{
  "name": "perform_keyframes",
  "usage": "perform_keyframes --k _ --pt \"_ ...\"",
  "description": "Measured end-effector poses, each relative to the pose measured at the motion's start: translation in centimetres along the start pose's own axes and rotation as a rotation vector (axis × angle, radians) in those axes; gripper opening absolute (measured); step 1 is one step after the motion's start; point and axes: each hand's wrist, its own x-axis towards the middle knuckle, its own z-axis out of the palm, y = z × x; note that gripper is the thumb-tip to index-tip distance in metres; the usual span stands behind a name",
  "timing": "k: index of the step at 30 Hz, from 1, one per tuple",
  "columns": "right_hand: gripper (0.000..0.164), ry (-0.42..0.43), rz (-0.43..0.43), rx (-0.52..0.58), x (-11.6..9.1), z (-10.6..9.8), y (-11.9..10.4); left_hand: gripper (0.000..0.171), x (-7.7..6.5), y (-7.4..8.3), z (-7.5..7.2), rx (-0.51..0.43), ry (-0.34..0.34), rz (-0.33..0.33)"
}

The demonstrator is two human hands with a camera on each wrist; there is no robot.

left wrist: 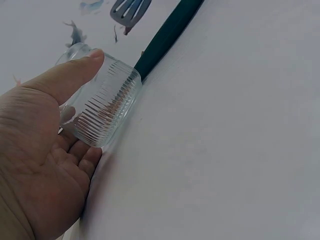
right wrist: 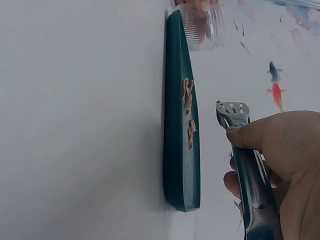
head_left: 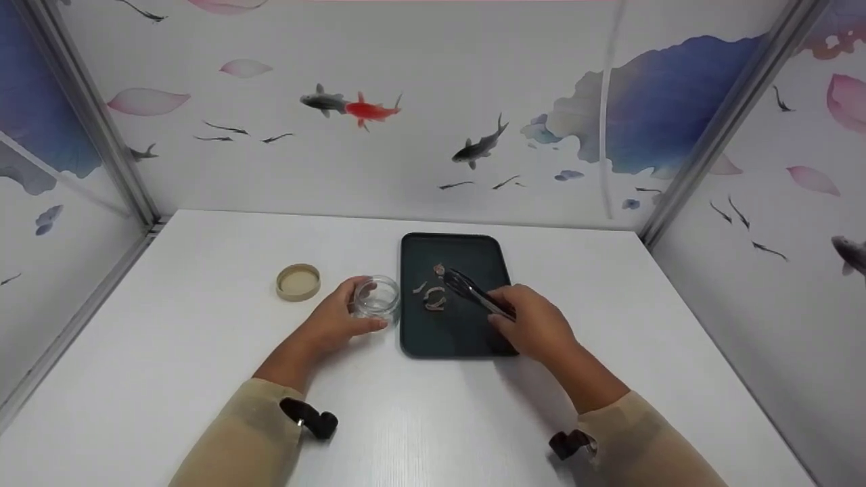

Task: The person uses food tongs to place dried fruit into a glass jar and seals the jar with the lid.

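My left hand [head_left: 338,314] holds an open, ribbed clear glass jar [left wrist: 107,97], thumb on one side and fingers on the other. The jar stands against the left edge of a dark green tray [head_left: 460,341]. In my right hand [head_left: 534,321] are metal tongs [right wrist: 250,170] with slotted heads, gripped along their arms above the tray. A small brown piece [head_left: 439,270] shows at the tongs' tips; whether they pinch it is hard to tell. Several brown, curled dried strips [head_left: 434,299] lie on the tray, left of the tongs.
A round beige lid [head_left: 298,283] lies on the white table [head_left: 379,419], left of the jar. Behind the table rises a white panel [head_left: 406,176] printed with fish and petals, and similar panels close off both sides.
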Motion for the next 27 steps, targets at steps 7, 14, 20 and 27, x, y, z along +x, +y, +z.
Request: perform_keyframes --k 7,14,20,27 --pt "0.042 0.008 -0.028 -0.006 0.1 0.1 -1.6 0.102 0.0 -0.1 0.0 -0.004 0.002 -0.007" --pt "0.042 0.016 -0.043 0.008 0.2 0.3 -3.4 0.102 -0.1 0.1 0.0 -0.025 -0.009 0.004" --pt "0.040 0.022 -0.061 0.029 0.5 0.6 -4.9 0.102 -0.2 0.2 0.0 -0.014 -0.007 -0.003" --pt "0.040 0.008 -0.075 0.051 0.5 1.4 -6.6 0.101 -0.1 0.2 0.0 -0.009 -0.006 0.008"
